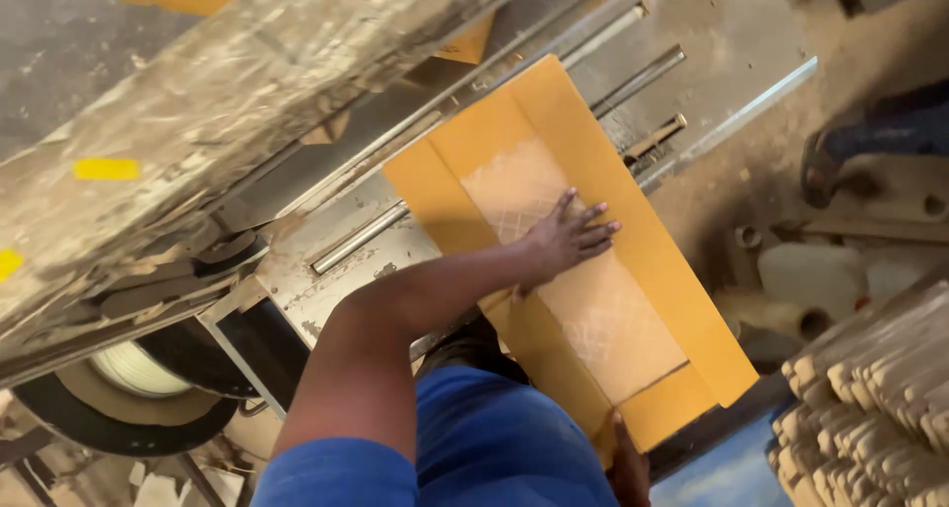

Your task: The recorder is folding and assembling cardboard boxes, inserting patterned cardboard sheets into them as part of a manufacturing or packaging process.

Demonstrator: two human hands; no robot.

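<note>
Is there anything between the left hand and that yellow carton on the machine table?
Nothing visible. The left hand lies flat on the taped top of the yellow carton, fingers spread. The right hand is at the carton's near end, mostly hidden.

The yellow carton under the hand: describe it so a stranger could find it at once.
Start at the grey metal machine table with its slots. Lying across it is a long yellow carton, the left hand pressed flat on top. Unlike the pale stacked bundles nearby, it has a clear tape strip down its middle.

Blue short-slv shirt, bare forearms, no gloves.
</note>
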